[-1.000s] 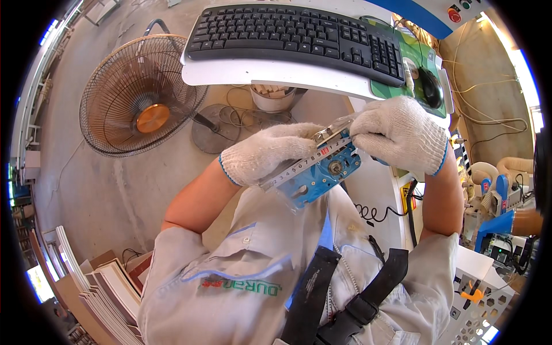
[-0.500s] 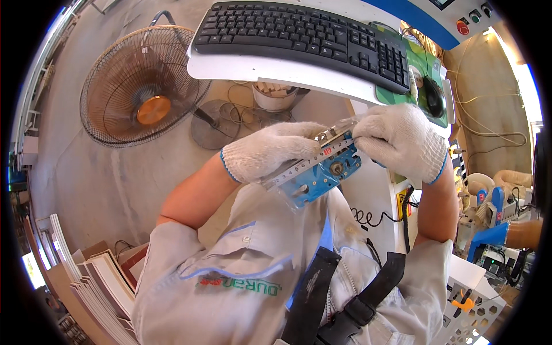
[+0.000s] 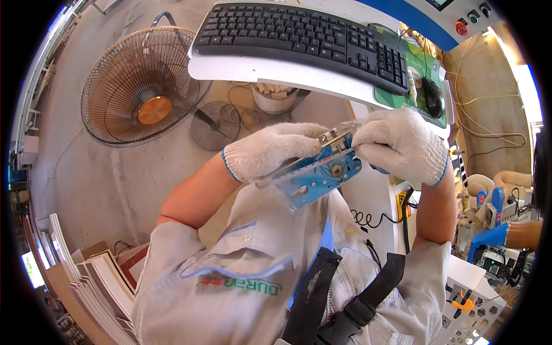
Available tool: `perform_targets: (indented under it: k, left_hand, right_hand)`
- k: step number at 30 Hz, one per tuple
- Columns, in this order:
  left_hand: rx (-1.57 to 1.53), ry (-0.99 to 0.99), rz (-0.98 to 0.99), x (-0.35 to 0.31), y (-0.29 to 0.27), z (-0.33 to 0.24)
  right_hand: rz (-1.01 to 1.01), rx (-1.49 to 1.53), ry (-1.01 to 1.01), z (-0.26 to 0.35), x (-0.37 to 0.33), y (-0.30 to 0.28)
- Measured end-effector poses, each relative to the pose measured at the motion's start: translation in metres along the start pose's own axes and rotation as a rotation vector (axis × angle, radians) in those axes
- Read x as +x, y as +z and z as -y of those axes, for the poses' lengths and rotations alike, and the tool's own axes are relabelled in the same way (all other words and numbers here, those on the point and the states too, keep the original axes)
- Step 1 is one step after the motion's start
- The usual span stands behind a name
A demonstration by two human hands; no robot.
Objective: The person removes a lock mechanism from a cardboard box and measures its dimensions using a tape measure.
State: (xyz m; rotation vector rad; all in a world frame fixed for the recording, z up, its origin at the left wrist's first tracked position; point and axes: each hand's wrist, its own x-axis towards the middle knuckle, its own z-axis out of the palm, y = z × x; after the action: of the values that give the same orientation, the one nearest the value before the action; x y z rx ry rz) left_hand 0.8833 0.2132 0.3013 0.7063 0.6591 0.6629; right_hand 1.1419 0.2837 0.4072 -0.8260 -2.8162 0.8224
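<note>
Both my hands wear white knitted gloves with blue cuffs and are held together in front of my chest. Between them is a blue metal mechanism plate [image 3: 317, 185], tilted, with holes and a round metal hub, wrapped in clear plastic. A white measuring tape blade [image 3: 310, 165] runs lengthwise along it. My left hand [image 3: 273, 150] is closed on the plate's upper left edge, thumb by the tape. My right hand [image 3: 402, 142] pinches at the right end, where the blade meets its fingers. Its fingertips partly hide what else is in them.
Beyond my hands, a white shelf [image 3: 230, 68] holds a black keyboard [image 3: 299, 37] and a black mouse [image 3: 432, 98] on a green pad. A wire-caged fan [image 3: 144, 86] stands at left, with a white bucket [image 3: 273, 100] nearby. Machinery with hoses [image 3: 497, 198] is at right; stacked panels [image 3: 103, 282] lean lower left.
The tape blade has turned more edge-on, so its markings show less. The plate has tilted slightly, and both hands stay in nearly the same place.
</note>
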Motion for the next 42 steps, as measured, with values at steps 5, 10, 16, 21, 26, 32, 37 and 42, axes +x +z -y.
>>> perform_targets:
  k: [5,10,16,21,26,32,37,42]
  left_hand:
    - [0.023,0.0,-0.009,-0.003,0.005,-0.006]
    - [0.006,-0.004,0.002,0.004,-0.002,0.002]
    - [0.025,0.007,0.007,0.004,-0.002,0.0]
    - [0.049,0.01,-0.01,0.002,0.002,-0.005]
    - [0.01,0.008,-0.009,0.003,0.001,-0.004]
    - [-0.061,-0.038,0.063,0.01,-0.009,-0.003]
    - [0.183,0.054,0.097,0.024,-0.027,0.01]
    - [0.035,-0.008,0.149,0.028,-0.031,0.006]
  right_hand:
    - [-0.027,-0.053,0.042,0.0,0.0,0.003]
    - [-0.028,-0.035,0.031,-0.004,-0.001,0.003]
    - [-0.03,-0.066,0.019,-0.006,-0.002,0.004]
    - [-0.035,-0.055,0.007,-0.008,-0.002,0.005]
    - [-0.037,-0.038,0.019,-0.008,-0.003,0.006]
    - [-0.03,-0.05,0.065,-0.005,-0.003,0.013]
    - [-0.022,0.006,0.179,0.0,-0.004,0.017]
    - [-0.058,0.074,0.186,-0.007,-0.009,0.023]
